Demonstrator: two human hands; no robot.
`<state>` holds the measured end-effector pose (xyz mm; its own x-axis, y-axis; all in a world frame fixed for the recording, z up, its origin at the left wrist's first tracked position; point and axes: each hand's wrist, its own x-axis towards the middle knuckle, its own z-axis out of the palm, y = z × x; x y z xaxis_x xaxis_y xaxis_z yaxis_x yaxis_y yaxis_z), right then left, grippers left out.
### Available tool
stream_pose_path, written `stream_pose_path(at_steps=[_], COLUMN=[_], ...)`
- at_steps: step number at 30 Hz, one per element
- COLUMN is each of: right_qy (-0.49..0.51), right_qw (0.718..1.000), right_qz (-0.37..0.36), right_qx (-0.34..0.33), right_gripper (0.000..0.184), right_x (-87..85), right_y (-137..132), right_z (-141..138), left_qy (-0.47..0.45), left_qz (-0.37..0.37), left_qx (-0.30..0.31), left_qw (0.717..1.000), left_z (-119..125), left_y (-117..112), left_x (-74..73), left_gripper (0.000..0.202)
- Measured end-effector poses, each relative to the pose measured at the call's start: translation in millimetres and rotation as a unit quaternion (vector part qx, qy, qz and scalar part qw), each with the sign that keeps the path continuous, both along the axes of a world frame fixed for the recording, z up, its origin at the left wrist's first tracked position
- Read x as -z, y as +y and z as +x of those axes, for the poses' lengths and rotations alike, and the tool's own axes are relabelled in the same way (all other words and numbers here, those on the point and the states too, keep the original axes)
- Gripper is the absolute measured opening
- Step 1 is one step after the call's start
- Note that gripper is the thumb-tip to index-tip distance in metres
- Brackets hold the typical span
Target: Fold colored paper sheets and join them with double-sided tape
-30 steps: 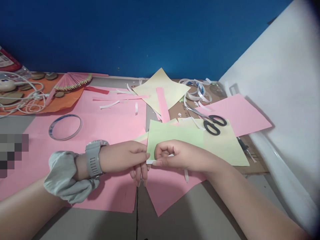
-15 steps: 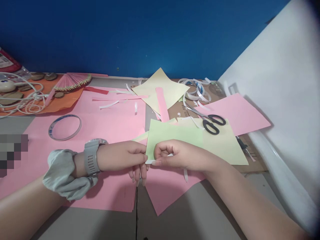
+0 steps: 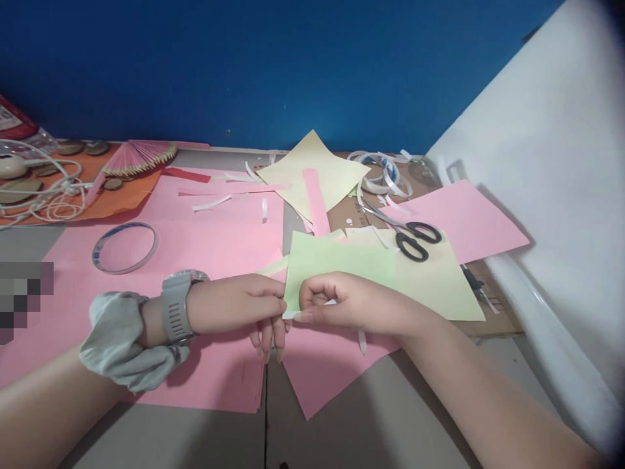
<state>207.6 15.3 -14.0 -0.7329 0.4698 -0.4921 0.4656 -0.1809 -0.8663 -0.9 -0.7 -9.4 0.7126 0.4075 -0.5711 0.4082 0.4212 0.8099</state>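
Observation:
My left hand point(image 3: 258, 303), with a grey watch and a pale scrunchie at the wrist, pinches the lower left corner of a light green sheet of paper point(image 3: 342, 251). My right hand point(image 3: 336, 299) is curled over the same sheet, thumb and forefinger closed at its lower edge beside the left fingertips. A narrow white strip point(image 3: 362, 342) shows at that edge and hangs below the right hand; its exact hold inside the fingers is hidden. Under the hands lies a pink sheet point(image 3: 312, 384).
Black-handled scissors point(image 3: 413, 241) rest on a pale yellow sheet point(image 3: 439, 293) at right. Tape rolls point(image 3: 383, 172) and white scraps lie behind. To the left are a tape ring point(image 3: 124, 247), large pink paper point(image 3: 195, 241), a folded paper fan point(image 3: 141, 159) and a white cable point(image 3: 63, 189).
Hardly anything differs. Both hands keep their pinch at the green sheet's lower edge, and the whole view has shifted very slightly.

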Motion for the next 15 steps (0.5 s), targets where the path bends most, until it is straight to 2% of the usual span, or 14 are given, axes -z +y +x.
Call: stream_pose_path(at_steps=[9, 15], right_qy=[-0.021, -0.016], right_qw=[0.999, 1.0], right_qz=[0.028, -0.02], right_qx=[-0.004, 0.0], right_gripper=[0.023, 0.024], right_x=[0.2, -0.6], right_y=[-0.9, -3.6], right_z=[1.6, 2.3], left_qy=[0.008, 0.01], left_qz=[0.005, 0.005], left_qx=[0.0, -0.003], left_qw=[1.0, 1.0], left_z=[2.0, 1.1], left_y=[1.4, 0.6], left_x=[-0.8, -1.6], left_gripper=[0.016, 0.016])
